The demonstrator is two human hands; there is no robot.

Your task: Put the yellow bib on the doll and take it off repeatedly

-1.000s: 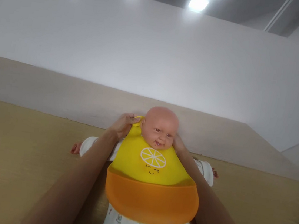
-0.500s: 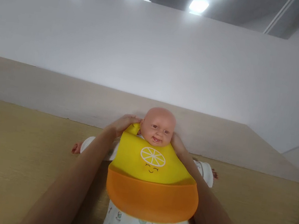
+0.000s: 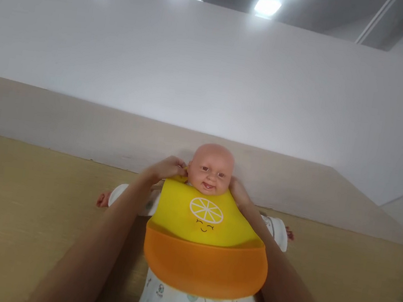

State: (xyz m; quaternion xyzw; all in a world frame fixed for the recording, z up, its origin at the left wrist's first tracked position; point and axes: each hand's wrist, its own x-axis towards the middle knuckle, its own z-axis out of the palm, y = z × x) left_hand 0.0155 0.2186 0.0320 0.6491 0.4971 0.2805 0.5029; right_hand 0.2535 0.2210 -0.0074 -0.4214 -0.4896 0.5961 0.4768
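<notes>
A baby doll (image 3: 211,165) in white patterned clothes lies on its back on a light wooden table (image 3: 18,214). A yellow bib (image 3: 205,227) with an orange pocket and a lemon-slice print covers its chest. My left hand (image 3: 164,168) is closed on the bib's neck strap at the doll's left-of-frame ear. My right hand (image 3: 238,193) reaches behind the other side of the doll's neck; its fingers are hidden by the head and bib.
The table's far edge runs just behind the doll's head, with a pale floor (image 3: 77,122) and a white wall (image 3: 198,70) beyond. The doll's arms (image 3: 111,198) spread out to both sides.
My left hand has pulled the bib strap down and in behind the doll's neck, so the strap tip no longer sticks up. The doll's head has shifted slightly left.
</notes>
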